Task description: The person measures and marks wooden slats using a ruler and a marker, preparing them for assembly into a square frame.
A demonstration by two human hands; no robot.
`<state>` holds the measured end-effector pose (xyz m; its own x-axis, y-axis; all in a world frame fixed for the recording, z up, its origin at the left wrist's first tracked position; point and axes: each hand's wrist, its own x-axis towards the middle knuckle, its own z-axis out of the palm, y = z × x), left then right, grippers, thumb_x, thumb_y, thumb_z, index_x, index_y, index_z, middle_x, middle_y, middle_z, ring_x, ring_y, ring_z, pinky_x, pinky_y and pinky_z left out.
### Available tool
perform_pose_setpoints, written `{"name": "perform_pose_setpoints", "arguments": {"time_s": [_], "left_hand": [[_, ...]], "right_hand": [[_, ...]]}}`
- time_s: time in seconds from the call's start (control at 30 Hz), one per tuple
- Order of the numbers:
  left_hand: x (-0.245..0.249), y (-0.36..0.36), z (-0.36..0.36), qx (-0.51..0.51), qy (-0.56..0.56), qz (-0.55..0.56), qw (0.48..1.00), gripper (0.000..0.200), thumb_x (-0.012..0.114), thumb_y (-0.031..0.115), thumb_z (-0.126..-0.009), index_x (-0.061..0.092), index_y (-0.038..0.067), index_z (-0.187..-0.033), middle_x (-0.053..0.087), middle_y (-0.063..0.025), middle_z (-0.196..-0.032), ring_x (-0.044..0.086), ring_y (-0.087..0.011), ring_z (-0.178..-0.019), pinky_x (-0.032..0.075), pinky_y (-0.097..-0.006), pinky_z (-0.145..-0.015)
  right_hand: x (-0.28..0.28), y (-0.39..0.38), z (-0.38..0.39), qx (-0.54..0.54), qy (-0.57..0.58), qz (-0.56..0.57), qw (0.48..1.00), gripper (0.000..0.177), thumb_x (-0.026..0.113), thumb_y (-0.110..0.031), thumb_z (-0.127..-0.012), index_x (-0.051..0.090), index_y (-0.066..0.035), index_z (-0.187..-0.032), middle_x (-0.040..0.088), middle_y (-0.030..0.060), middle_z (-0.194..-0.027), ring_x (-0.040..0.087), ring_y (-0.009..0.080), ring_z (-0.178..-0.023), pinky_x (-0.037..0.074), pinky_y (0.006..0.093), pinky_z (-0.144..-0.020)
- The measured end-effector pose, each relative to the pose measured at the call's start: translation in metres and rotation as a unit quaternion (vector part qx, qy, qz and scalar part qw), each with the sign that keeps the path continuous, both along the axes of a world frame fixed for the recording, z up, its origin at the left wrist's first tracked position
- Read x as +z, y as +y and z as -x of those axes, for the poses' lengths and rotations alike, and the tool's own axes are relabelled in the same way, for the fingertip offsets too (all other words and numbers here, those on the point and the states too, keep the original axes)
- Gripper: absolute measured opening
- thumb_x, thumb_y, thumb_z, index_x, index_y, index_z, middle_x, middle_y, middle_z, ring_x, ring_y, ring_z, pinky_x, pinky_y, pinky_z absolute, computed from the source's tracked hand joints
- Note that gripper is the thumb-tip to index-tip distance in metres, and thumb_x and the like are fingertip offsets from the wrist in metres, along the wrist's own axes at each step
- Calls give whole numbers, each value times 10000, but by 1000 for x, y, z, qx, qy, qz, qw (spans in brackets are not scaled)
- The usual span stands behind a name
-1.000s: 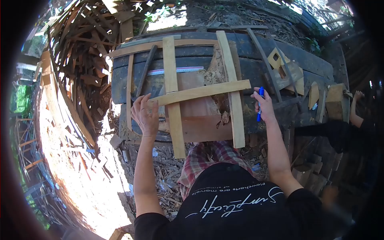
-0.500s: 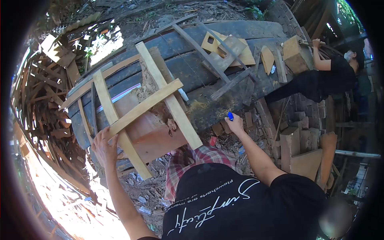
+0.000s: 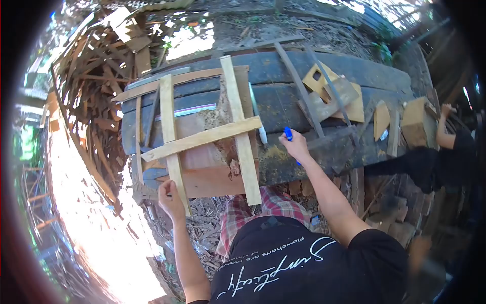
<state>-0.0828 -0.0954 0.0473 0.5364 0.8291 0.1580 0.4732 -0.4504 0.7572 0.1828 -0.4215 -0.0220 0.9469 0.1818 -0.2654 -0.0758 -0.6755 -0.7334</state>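
My right hand [image 3: 295,146] is closed around a blue marker [image 3: 288,133], whose blue ends stick out above and below the fist. It is over the dark plank table, right of the wooden slats. My left hand [image 3: 171,201] is at the table's near edge, beside the lower part of the left slat [image 3: 168,111]. Its fingers are curled, with a small dark spot between them that I cannot make out. A crossing slat [image 3: 202,137] lies tilted over the left slat and the right slat [image 3: 234,96]. Beneath them lies a reddish-brown board [image 3: 207,180].
The dark table [image 3: 202,60] also bears a slim white stick-like thing [image 3: 257,114], a yellowish board with a square hole [image 3: 319,76], and a grey ladder-like frame [image 3: 296,86]. A wood block [image 3: 417,121] stands right, near another person [image 3: 440,162]. Scrap wood [image 3: 101,81] is heaped left.
My left hand has come off the crossing slat's left end and dropped toward the near edge. My right hand has moved up over the table with the marker. The whole view has shifted.
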Motion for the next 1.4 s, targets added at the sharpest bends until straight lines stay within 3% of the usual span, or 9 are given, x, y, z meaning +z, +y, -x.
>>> {"name": "perform_pose_setpoints", "arguments": {"time_s": [0.17, 0.3, 0.57, 0.73, 0.8, 0.9, 1.03, 1.2, 1.4], "left_hand": [[8, -33, 7, 34, -13, 27, 999, 111, 616, 103, -890, 632, -1, -926, 619, -56, -837, 562, -148, -774, 455, -298, -741], [24, -48, 18, 46, -11, 69, 996, 110, 622, 99, -885, 629, 2, -936, 615, -56, -861, 560, -148, -790, 454, -302, -752], [11, -7, 38, 93, -47, 95, 990, 132, 628, 108, -883, 629, 16, -977, 617, -24, -883, 548, -111, -791, 448, -270, -750], [-7, 112, 25, 125, -169, 145, 967, 155, 575, 173, -954, 614, 24, -970, 524, 56, -776, 413, -1, -663, 330, -170, -576], [1, 148, 0, 80, -223, 124, 964, 168, 567, 182, -963, 610, 19, -961, 486, 74, -751, 360, 15, -627, 260, -166, -533], [62, 134, -54, 16, -223, 172, 959, 177, 559, 185, -967, 611, 16, -979, 536, 45, -782, 455, -14, -685, 361, -161, -603], [68, 82, -99, -197, -185, 292, 917, 188, 566, 189, -961, 614, 21, -1028, 571, 15, -835, 501, -44, -739, 421, -200, -666], [62, 14, -125, -436, -49, 390, 809, 252, 554, 255, -968, 618, 28, -1057, 593, -2, -820, 524, -61, -781, 432, -228, -717], [69, -12, -107, -453, -16, 402, 796, 303, 508, 303, -986, 598, 15, -956, 581, -24, -764, 506, -80, -715, 437, -251, -659]], "right_hand": [[-67, 67, -26, 79, 9, 82, 993, 342, 712, -273, -771, 615, 1, -950, 653, 233, -923, 626, 398, -942, 497, 451, -808], [-102, 85, -24, -26, 73, 157, 985, 424, 730, -278, -774, 581, 2, -1055, 607, 232, -1106, 588, 429, -1025, 493, 476, -880], [-129, 67, -33, 70, -41, 111, 991, 392, 710, -306, -780, 613, -4, -1011, 651, 243, -936, 639, 406, -905, 502, 470, -769], [-87, 49, -27, 65, -51, 89, 993, 345, 621, -323, -875, 604, -38, -1068, 665, 156, -873, 664, 304, -762, 522, 415, -673], [-79, 23, -21, -41, 122, -55, 990, 303, 542, -339, -949, 583, -74, -1088, 588, 53, -747, 586, 160, -636, 487, 322, -577], [25, 29, 14, -175, 186, -272, 928, 277, 484, -340, -987, 561, -99, -1100, 513, 12, -715, 515, 92, -618, 441, 258, -560], [105, 59, 42, -176, 232, -517, 805, 294, 442, -335, -1004, 517, -85, -1139, 538, 27, -785, 504, 137, -630, 441, 302, -584], [145, 131, 65, -116, 248, -622, 733, 336, 405, -395, -1007, 509, -99, -1128, 466, 9, -729, 432, 120, -597, 380, 279, -548], [158, 190, 75, -183, 107, -658, 723, 353, 404, -466, -994, 488, -125, -1032, 416, -7, -702, 402, 105, -587, 375, 268, -552]]}}
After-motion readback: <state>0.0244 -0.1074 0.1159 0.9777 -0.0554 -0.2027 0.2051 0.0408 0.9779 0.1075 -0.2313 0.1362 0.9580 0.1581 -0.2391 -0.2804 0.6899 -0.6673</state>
